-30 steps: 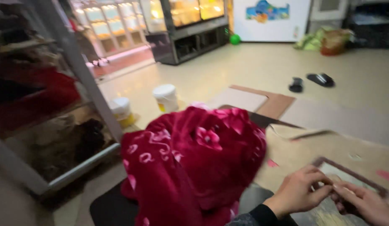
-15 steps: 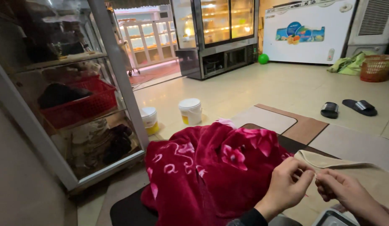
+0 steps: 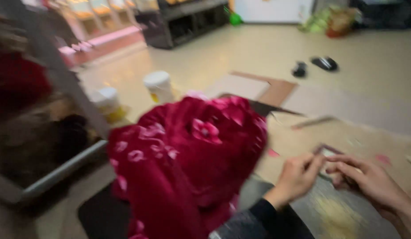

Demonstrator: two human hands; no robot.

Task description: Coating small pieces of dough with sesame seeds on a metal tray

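The view is blurred. My left hand [image 3: 298, 176] and my right hand [image 3: 369, 179] meet at the lower right over a beige cloth [image 3: 303, 137]. Between their fingertips lies a small flat rectangle with a dark edge [image 3: 326, 152]. My left fingers pinch its near corner and my right fingers curl over its right side. What kind of thing it is cannot be made out. A big heap of dark red fabric with pink flowers [image 3: 192, 150] bulges just left of my left hand, on a dark surface [image 3: 99, 217].
Two white tubs [image 3: 157, 86] [image 3: 107, 102] stand on the tiled floor beyond the heap. Flat cardboard sheets [image 3: 254, 86] lie further right, with dark slippers [image 3: 325, 63] behind them. A glass-fronted cabinet frame [image 3: 59, 168] runs along the left. A display cabinet [image 3: 183, 20] stands at the back.
The camera has tipped down and left again. My hands have come down from pinching a beige cloth edge to the small rectangle on the surface.
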